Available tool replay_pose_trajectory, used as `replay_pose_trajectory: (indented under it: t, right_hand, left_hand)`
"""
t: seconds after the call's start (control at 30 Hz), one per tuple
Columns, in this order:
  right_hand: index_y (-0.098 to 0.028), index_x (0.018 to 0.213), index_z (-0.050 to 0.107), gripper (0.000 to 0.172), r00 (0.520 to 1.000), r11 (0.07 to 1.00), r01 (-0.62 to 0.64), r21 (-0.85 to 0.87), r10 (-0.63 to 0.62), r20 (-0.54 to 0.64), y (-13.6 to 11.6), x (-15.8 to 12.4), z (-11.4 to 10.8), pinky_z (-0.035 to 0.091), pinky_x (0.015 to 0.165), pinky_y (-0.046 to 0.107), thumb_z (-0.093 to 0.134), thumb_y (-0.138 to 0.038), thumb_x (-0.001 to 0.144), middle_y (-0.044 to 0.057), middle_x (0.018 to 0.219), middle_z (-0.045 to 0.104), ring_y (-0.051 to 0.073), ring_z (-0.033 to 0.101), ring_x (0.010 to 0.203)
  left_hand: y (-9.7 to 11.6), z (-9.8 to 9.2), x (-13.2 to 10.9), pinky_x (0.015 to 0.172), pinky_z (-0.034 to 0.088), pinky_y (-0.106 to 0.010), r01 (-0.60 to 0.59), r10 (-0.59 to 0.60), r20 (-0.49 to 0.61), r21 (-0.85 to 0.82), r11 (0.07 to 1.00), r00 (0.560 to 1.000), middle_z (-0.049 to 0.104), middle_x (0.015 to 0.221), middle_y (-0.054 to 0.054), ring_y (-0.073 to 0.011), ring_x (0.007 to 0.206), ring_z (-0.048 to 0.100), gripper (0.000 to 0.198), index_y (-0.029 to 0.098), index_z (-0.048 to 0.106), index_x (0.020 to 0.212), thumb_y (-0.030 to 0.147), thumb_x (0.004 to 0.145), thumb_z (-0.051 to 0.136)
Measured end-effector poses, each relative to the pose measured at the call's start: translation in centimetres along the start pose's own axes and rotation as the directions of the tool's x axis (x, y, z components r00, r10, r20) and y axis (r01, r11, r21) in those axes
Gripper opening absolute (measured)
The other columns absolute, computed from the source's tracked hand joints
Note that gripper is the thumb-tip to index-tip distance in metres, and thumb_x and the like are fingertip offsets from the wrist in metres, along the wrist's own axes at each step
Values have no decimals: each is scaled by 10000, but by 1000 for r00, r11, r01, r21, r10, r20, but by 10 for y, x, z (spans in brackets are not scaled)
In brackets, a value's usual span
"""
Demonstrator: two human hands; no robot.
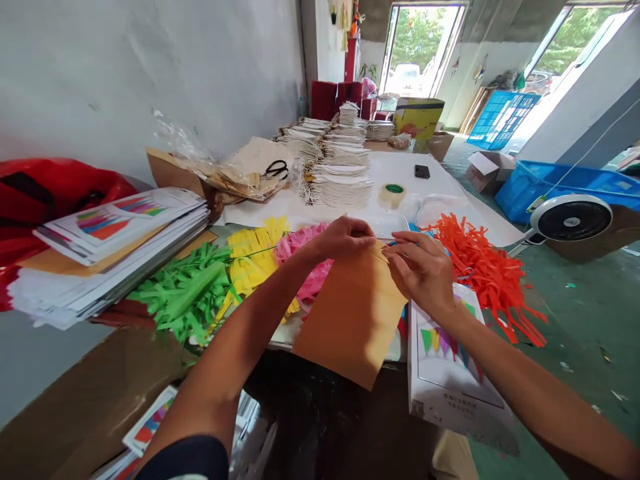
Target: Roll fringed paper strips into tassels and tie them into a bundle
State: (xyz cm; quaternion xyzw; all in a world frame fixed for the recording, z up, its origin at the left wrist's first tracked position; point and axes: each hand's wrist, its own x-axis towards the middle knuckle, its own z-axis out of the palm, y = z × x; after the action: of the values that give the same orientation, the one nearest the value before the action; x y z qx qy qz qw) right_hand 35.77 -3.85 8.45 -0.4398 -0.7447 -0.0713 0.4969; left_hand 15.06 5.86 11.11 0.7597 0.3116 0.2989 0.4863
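A brown kraft paper sheet (345,320) hangs tilted over the table's near edge. My left hand (347,238) is closed on its top edge, fingers curled over it. My right hand (423,267) pinches at the sheet's upper right corner, where a thin pale strand, perhaps string, shows between the fingertips. Under and around the sheet lie fringed tissue paper bundles: green (190,290), yellow (255,257), pink (304,247) and red-orange (483,267). Below my right forearm sits a stack of white printed sheets (450,393) with a tassel picture.
Printed sheets (125,247) are piled at the left by a red bag (60,193). Farther back are scissors (276,169), stacked white bundles (343,183), a tape roll (393,194) and a phone (421,171). A fan (571,218) and blue crate (575,183) stand right.
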Motion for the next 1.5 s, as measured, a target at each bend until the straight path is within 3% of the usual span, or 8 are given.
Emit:
replay_pose_trajectory:
  t: [0.13, 0.33, 0.57, 0.63, 0.77, 0.9, 1.13, 1.5]
  right_hand:
    - [-277, 937, 815, 37, 959, 919, -248, 307, 277, -53, -2, 4, -12, 529, 1052, 476, 788, -295, 919, 60, 1188, 756, 252, 696, 1170]
    - [-274, 939, 819, 107, 846, 691, -491, 531, 524, 99, 11, -3, -42, 550, 948, 350, 859, -338, 863, 27, 1065, 760, 196, 698, 1040]
    - [-266, 924, 814, 194, 720, 638, -618, 459, 694, 6, 30, -46, -106, 561, 885, 313, 918, -363, 793, 24, 1003, 739, 168, 688, 936]
    - [-277, 961, 813, 219, 658, 595, -643, 482, 751, -49, 38, -71, -127, 576, 888, 311, 917, -366, 789, 29, 1015, 734, 166, 687, 935]
    - [-369, 1359, 697, 549, 607, 574, -710, 409, 792, -57, 42, -131, -144, 581, 1028, 395, 866, -410, 838, 56, 1325, 686, 217, 675, 1163]
    - [-447, 1630, 372, 831, 633, 588, -740, 327, 773, 42, 33, -177, -122, 485, 1188, 556, 788, -462, 911, 74, 1665, 444, 296, 533, 1456]
    - [-416, 1664, 302, 836, 718, 688, -653, 316, 696, -34, 3, -193, -94, 476, 1205, 591, 747, -404, 956, 91, 1724, 334, 323, 492, 1500]
    - [-428, 1615, 394, 912, 630, 564, -620, 545, 772, -82, -74, -237, -97, 633, 994, 445, 830, -201, 848, 104, 1690, 384, 284, 556, 1429]
  left_hand:
    - [9, -34, 12, 713, 470, -263, -40, 32, 33, 274, 961, 999, 707, 778, -30, -132, 722, 605, 175, 120, 741, 848, 274, 801, 673]
    - [32, -71, 68, 892, 507, -328, -80, 78, 42, 798, 597, 996, 718, 1054, -92, -225, 961, 666, 260, 154, 827, 880, 120, 738, 612]
    - [0, 1, 96, 1241, 268, -652, 20, 217, -113, 921, 390, 970, 611, 1418, -119, -323, 1356, 516, 504, 259, 739, 1317, 67, 889, 553]
    - [-7, 40, 82, 1210, 354, -570, -60, 384, -122, 901, 429, 915, 616, 1432, -143, -322, 1354, 513, 443, 205, 726, 1329, 93, 949, 527]
    - [-14, 120, 51, 1075, 500, -392, -338, 365, 118, 702, 627, 924, 750, 1205, -86, -251, 1163, 640, 264, 227, 761, 1221, 284, 1019, 600]
    - [-27, 169, 48, 1056, 509, -419, -194, 157, 116, 651, 734, 981, 757, 1238, -118, -289, 1167, 666, 430, 172, 717, 1296, 446, 965, 707]
    - [-21, 169, 51, 982, 540, -369, -119, 69, 123, 464, 878, 990, 734, 1114, -80, -245, 1055, 689, 452, 207, 804, 1189, 440, 809, 881]
    - [16, 167, -81, 914, 588, -316, -74, 62, 207, 51, 996, 976, 751, 1131, -86, -199, 1025, 725, 304, 285, 847, 1134, 333, 836, 884]
